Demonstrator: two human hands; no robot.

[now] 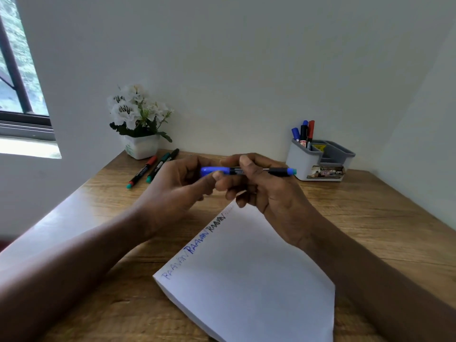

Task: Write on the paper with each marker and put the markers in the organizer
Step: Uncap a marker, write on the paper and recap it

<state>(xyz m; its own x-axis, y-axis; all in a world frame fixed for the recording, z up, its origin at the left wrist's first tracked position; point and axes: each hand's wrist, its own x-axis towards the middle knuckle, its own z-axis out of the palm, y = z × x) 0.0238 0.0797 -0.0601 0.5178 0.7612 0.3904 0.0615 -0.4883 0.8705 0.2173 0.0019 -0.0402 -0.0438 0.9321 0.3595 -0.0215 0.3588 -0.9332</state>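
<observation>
the left hand (pixel 177 188) pinches the blue cap of a black-barrelled marker with a blue cap and a teal end plug (pixel 234 171) between thumb and fingertips. the right hand (pixel 267 193) curls round the barrel, thumb on top. the marker is held level above the table, cap toward nine o'clock and teal end toward three o'clock, poking out past the right hand. whether the cap is fully seated cannot be told.

just below the hands, toward six o'clock, a white sheet of paper (pixel 246 280) lies skewed on the brown wood-grain table (pixel 370 218). the same word is written three times along its upper left edge, in pale blue, darker blue and black.

at ten o'clock from the hands three more markers lie side by side on the table, well apart from the paper: a red-capped marker (pixel 142 172), a green-capped marker (pixel 158 169) and a black-capped marker (pixel 174 153) partly hidden behind the left hand.

at two o'clock, against the wall, stands a grey and white plastic desk organizer (pixel 302 161). its back left compartment holds four markers upright: two blue-capped (pixel 295 133), one black-capped and one red-capped (pixel 311 128).

at eleven o'clock, in the table's far corner, sits a white square pot of white artificial flowers (pixel 140 149). a dark-framed window (pixel 22 114) shows at the far left.
</observation>
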